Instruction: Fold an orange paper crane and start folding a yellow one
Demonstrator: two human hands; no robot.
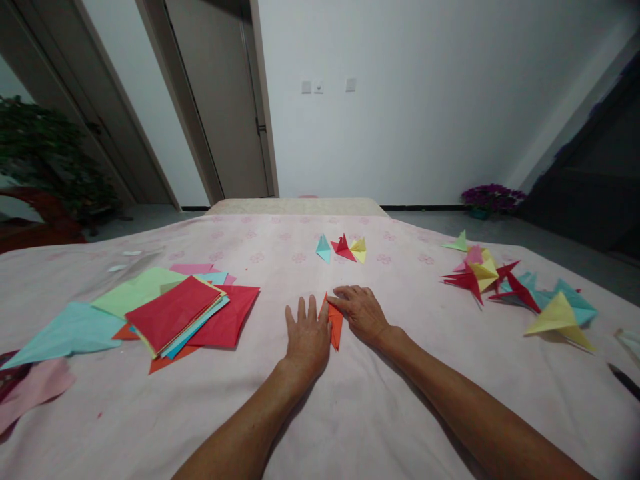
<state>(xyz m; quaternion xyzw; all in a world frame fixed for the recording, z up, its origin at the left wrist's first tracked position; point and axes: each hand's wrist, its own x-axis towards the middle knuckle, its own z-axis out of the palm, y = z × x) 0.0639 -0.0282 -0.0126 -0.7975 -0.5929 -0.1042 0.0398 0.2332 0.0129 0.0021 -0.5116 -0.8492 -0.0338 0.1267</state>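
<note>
A small folded piece of orange origami paper (pixel 337 328), narrow and pointed at its ends, lies on the cloth between my two hands. My left hand (pixel 309 337) rests palm down on its left side, fingers spread, with the edge of the hand touching or covering part of the paper. From the right, my right hand (pixel 363 313) has its fingers bent and held close together, the tips on the upper part of the paper. Part of the orange fold is hidden under the fingers.
A stack of coloured paper sheets (pixel 175 315) lies to the left, with a light blue sheet (pixel 70 330) beside it. Three small folded paper pieces (pixel 343 248) stand ahead. Several folded paper birds (pixel 515 287) are heaped at the right, near a dark, pen-like object (pixel 624 381).
</note>
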